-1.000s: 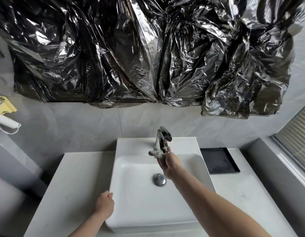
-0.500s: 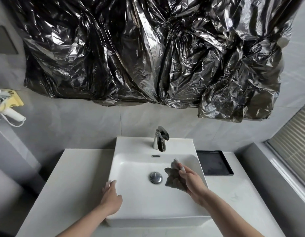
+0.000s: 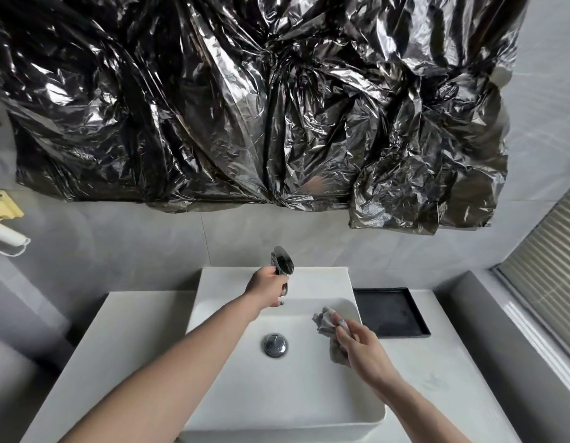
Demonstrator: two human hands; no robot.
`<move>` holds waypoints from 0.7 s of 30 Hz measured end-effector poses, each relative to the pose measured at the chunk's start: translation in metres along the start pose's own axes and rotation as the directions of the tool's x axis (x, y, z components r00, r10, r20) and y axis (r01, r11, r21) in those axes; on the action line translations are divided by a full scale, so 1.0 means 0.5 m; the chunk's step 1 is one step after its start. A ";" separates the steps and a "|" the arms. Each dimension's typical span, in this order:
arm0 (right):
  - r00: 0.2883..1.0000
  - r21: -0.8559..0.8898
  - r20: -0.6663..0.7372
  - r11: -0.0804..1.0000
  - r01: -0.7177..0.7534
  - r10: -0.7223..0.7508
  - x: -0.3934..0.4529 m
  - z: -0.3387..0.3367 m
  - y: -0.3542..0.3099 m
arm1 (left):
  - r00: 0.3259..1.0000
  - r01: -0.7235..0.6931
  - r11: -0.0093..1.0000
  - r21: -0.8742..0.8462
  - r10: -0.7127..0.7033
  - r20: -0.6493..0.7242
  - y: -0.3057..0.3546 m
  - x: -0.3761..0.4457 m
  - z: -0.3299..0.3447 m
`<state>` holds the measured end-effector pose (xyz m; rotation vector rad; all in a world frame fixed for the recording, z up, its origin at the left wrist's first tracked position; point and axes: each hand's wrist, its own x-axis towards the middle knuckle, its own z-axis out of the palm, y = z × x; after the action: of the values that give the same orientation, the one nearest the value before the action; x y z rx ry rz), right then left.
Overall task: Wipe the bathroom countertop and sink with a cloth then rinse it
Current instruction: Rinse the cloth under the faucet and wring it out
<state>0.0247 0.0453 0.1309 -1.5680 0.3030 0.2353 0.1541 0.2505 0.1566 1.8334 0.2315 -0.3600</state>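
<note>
The left hand (image 3: 267,287) has left the sink (image 3: 213,314) rim and is now wrapping its fingers round the tap (image 3: 281,263); no water showing yet, so prob. the rinse is starting. The right hand (image 3: 362,348) is pinching the grey cloth (image 3: 325,321) over the basin's right side. Count: 1 tap, 1 drain plug (image 3: 275,344), 1 cloth, 1 black tray (image 3: 389,311) on the countertop (image 3: 437,378).

A white bench (image 3: 123,340) spans the width below a grey tiled wall. A white rectangular basin (image 3: 277,407) sits on top of the bench at its middle, its back edge close to the wall. Just to the basin's right a shallow black tray (image 3: 391,311) lies flat on the bench, its left edge beside the basin's rim.
</note>
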 end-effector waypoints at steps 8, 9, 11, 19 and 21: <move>0.995 -0.214 0.042 0.972 0.101 -0.094 0.036 -0.056 -0.017 | 0.966 0.213 0.926 -0.312 -0.247 -0.071 0.027 0.085 0.074; 0.994 -0.248 0.040 0.962 0.110 -0.103 0.042 -0.063 -0.019 | 0.960 0.221 0.916 -0.334 -0.265 -0.093 0.029 0.089 0.077; 0.991 -0.264 0.051 0.956 0.130 -0.120 0.052 -0.072 -0.026 | 0.948 0.229 0.905 -0.358 -0.290 -0.127 0.025 0.098 0.083; 0.983 -0.304 0.124 0.937 0.170 -0.138 0.083 -0.067 -0.034 | 0.956 0.151 0.908 -0.392 -0.234 -0.174 0.045 0.102 0.063; 0.982 -0.280 0.131 0.945 0.167 -0.134 0.089 -0.059 -0.031 | 0.968 0.142 0.943 -0.302 -0.196 -0.156 0.045 0.084 0.052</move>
<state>0.0706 0.0140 0.1310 -1.8522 0.0608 0.2545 0.1976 0.2180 0.1547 1.5605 0.5454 -0.2598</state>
